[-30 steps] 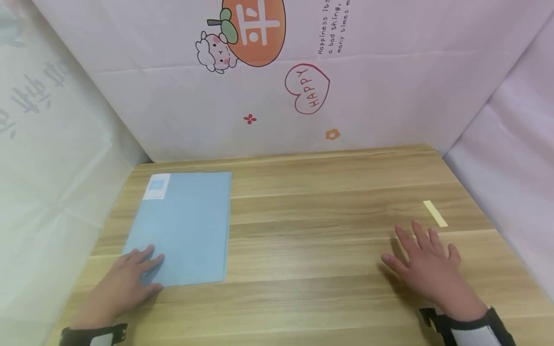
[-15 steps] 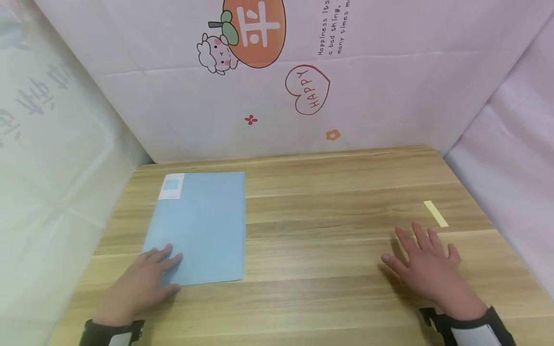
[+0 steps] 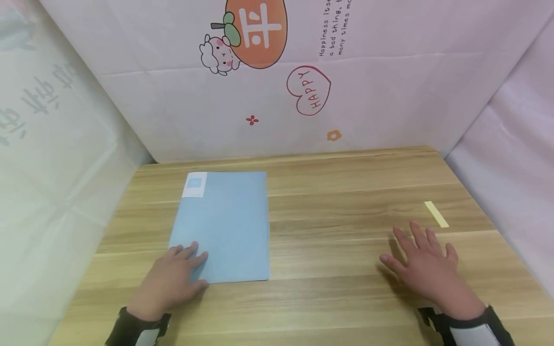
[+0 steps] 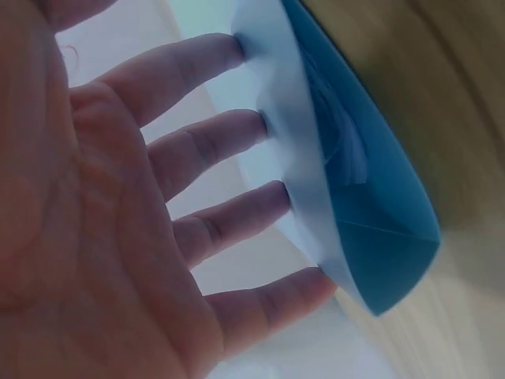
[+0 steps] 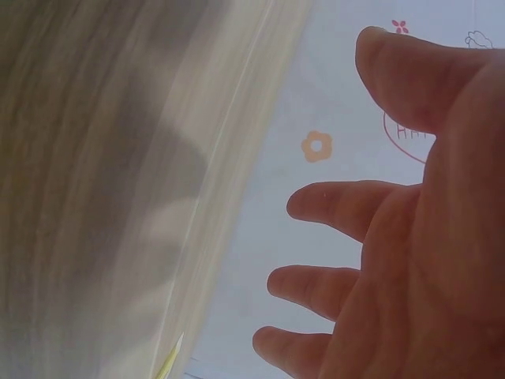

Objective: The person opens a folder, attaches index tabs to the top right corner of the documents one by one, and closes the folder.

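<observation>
A flat light-blue paper bag (image 3: 225,226) with a white label (image 3: 195,184) at its far left corner lies on the left half of the table. My left hand (image 3: 170,281) rests its spread fingertips on the bag's near left corner. In the left wrist view, the four straight fingers touch the bag's pale outer face (image 4: 296,150), and its mouth gapes, showing a creased darker blue inside (image 4: 379,253) with something pale within. Toward the right, my right hand (image 3: 433,271) is held over the wood with fingers spread, holding nothing; its shadow falls beside it.
A short pale yellow strip (image 3: 436,214) lies on the wooden table (image 3: 329,240) just beyond my right fingertips. White printed cloth (image 3: 381,105) hangs along the back edge, and more white cloth (image 3: 56,192) closes off both sides.
My left hand and the blue bag under its fingers have slid to the right across the table. The right hand has stayed nearly in place.
</observation>
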{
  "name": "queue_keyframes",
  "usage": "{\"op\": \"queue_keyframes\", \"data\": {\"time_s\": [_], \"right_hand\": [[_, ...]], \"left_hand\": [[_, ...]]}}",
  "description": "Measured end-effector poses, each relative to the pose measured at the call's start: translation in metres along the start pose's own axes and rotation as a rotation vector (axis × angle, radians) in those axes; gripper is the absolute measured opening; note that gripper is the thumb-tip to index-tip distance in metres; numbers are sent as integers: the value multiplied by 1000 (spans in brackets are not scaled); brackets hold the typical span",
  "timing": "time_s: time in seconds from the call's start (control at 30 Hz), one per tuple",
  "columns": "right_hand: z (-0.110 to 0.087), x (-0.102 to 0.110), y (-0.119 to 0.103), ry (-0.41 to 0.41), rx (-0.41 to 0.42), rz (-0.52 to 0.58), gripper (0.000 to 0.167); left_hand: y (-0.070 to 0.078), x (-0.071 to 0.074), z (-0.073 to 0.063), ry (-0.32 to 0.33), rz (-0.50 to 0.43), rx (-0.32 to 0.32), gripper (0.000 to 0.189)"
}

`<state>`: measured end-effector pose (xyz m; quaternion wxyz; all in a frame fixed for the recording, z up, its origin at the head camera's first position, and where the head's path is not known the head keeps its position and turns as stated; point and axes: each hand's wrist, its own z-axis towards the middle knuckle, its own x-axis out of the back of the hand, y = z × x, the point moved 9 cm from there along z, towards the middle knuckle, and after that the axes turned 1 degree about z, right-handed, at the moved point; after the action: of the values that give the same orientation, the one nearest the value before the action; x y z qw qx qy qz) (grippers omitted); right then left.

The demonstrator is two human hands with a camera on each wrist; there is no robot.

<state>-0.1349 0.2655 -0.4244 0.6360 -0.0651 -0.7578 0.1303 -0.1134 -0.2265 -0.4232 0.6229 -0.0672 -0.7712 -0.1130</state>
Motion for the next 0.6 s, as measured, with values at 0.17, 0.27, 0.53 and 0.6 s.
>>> {"op": "queue_keyframes", "data": {"time_s": [0.17,0.27,0.53,0.6], "right_hand": [[0,0,-1,-4,3,6,91],[0,1,-1,-1,3,6,90],[-1,0,-1,4,8,4,90],[-1,0,-1,2,10,3,90]], "left_hand": [[14,-1,6,-14,12,6,62],[23,-1,9,-14,28,-3,62],[48,-4,18,-22,71,-30,65],[57,-5,21,-26,82,-45,65]]}}
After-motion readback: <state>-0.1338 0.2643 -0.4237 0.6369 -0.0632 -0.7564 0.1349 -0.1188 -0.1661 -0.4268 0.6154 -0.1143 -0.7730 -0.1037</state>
